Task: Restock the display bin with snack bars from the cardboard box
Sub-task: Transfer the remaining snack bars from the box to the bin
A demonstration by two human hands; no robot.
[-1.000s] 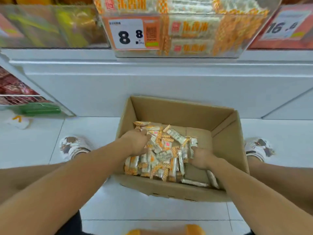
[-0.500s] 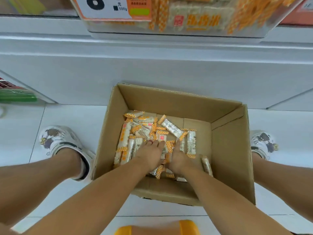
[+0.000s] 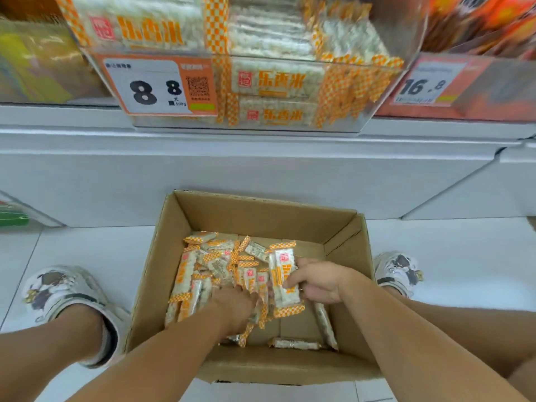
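White floor tiles carried the cardboard box at lower centre. Half a second earlier both hands pressed the pile; now the right hand gripped a few snack bars, while the left hand dug in, its grip hidden. Display bin waited above.

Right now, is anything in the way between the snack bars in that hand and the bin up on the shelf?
Nothing visible blocks the way. The right hand holds snack bars above the cardboard box, whose top is open. The display bin sits higher on the shelf beyond the box, with open space between them.
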